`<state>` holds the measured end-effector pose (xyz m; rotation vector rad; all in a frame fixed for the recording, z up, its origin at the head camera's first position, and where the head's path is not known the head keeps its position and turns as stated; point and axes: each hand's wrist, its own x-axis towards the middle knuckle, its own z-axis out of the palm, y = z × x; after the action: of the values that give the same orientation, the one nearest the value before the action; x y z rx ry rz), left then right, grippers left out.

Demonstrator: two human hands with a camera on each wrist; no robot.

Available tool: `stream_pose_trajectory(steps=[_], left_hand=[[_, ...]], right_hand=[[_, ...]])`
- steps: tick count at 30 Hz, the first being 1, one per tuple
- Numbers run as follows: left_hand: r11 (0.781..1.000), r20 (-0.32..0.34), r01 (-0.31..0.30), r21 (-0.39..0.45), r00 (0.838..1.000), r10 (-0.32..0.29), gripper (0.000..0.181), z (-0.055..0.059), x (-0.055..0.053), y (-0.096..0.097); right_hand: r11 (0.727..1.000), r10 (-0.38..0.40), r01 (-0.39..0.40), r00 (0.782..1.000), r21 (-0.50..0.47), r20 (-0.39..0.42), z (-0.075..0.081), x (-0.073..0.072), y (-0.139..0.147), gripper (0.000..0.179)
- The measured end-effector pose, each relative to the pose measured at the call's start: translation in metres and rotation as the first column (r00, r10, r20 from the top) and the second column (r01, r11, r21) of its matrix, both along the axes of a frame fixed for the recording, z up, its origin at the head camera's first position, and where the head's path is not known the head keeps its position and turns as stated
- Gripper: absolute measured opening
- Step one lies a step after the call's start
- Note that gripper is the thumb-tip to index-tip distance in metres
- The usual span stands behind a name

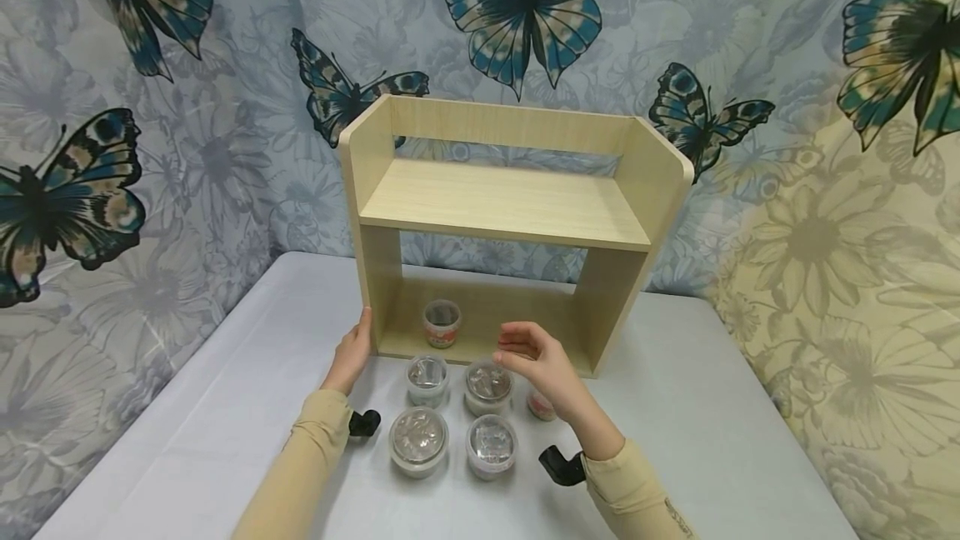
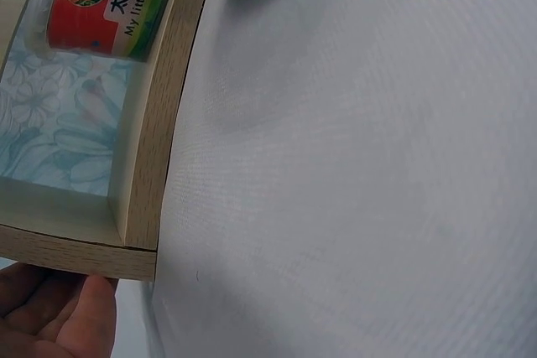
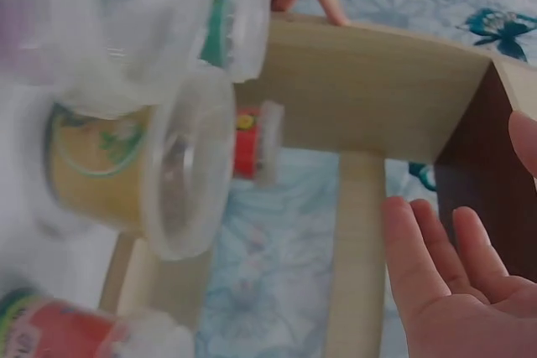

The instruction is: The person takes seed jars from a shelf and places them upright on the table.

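A light wooden two-tier shelf (image 1: 510,202) stands on the table. My left hand (image 1: 351,358) touches the outside of its left side panel near the base, fingers partly hidden behind the panel in the left wrist view. One small plastic tub (image 1: 442,333) with a red label (image 2: 105,14) stands on the lower board, toward the left. My right hand (image 1: 546,369) holds nothing; it hovers in front of the lower opening with fingers loosely bent and apart. Just below it stand a clear-lidded tub (image 1: 489,387) and a partly hidden red-labelled tub (image 1: 541,405).
More lidded tubs stand on the white table (image 1: 187,440) before the shelf: a small tub (image 1: 427,382), a wider tub (image 1: 418,440) and another tub (image 1: 492,447). Butterfly-patterned cloth (image 1: 225,148) hangs behind and at both sides.
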<state>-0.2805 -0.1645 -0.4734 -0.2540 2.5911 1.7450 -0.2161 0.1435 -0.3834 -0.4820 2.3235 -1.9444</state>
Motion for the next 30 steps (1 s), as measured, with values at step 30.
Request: stream_pose_trajectory(steps=[30], left_hand=[[0.999,-0.009,-0.023,-0.026,1.0,0.022,0.097,-0.004,-0.002,0.001]], right_hand=[[0.994,-0.017,0.034,0.988,-0.106,0.156,0.004,-0.066,-0.028,0.054]])
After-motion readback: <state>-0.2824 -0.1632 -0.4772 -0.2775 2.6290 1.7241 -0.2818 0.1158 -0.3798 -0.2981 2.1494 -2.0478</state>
